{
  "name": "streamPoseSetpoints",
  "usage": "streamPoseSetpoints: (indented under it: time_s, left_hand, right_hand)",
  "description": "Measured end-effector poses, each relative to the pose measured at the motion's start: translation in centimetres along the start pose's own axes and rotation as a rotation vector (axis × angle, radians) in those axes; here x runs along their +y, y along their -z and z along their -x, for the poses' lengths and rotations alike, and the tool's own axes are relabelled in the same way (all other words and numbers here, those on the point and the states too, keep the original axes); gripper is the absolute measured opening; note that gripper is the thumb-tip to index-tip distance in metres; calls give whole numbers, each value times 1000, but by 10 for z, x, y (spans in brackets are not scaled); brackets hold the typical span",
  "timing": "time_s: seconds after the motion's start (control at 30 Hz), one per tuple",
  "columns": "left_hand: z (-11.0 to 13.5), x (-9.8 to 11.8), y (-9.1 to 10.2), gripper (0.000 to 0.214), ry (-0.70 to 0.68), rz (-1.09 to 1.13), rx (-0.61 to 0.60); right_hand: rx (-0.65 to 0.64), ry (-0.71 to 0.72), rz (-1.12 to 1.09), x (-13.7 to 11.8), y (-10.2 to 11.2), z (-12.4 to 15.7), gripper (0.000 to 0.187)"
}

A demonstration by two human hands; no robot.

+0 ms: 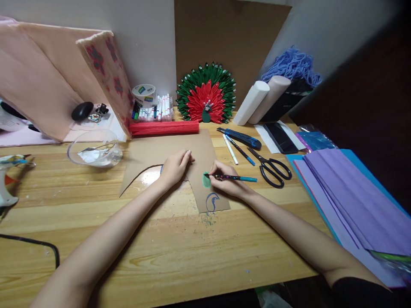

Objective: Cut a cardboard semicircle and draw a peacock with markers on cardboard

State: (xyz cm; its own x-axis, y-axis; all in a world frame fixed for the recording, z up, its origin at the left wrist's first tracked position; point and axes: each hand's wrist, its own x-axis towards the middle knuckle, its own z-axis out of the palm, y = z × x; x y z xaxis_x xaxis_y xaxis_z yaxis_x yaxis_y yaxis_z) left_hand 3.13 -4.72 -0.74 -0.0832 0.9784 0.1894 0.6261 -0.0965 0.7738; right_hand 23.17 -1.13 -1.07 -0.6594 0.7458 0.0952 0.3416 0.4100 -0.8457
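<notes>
A sheet of brown cardboard (202, 143) with a curved cut edge lies flat on the wooden table. On it, my left hand (176, 167) rests in a loose fist, thumb to the right, and I see nothing in its fingers. My right hand (226, 177) grips a marker (239, 177) with a dark spotted barrel and a teal end. The marker's tip is at a small green oval patch (206, 180) on the cardboard. Below that patch is a blue crescent-like drawing (212, 202).
Scissors (272, 169), a utility knife (240, 137) and two pens (230, 149) lie to the right. Behind stand a red-green peacock (207, 96) and a red crepe roll (165, 128). Purple sheets (359, 192) lie far right, a clear bowl (96, 149) and glue gun (6, 182) left.
</notes>
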Motion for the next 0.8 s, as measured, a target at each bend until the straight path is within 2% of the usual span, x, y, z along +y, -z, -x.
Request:
streamPoseSetpoints:
  time_s: [0.4, 0.53, 0.63, 0.8]
  left_hand:
    - [0, 2, 2, 41, 15, -17, -7]
    - [0, 3, 2, 41, 17, -18, -9]
    - [0, 3, 1, 41, 18, -20, -6]
    - [0, 2, 1, 41, 17, -19, -4]
  right_hand:
    - [-30, -9, -14, 1, 1, -1, 11]
    - [-91, -2, -49, 0, 2, -1, 12]
    - [-71, -20, -69, 0, 2, -1, 11]
    - [-125, 17, -55, 0, 2, 0, 11]
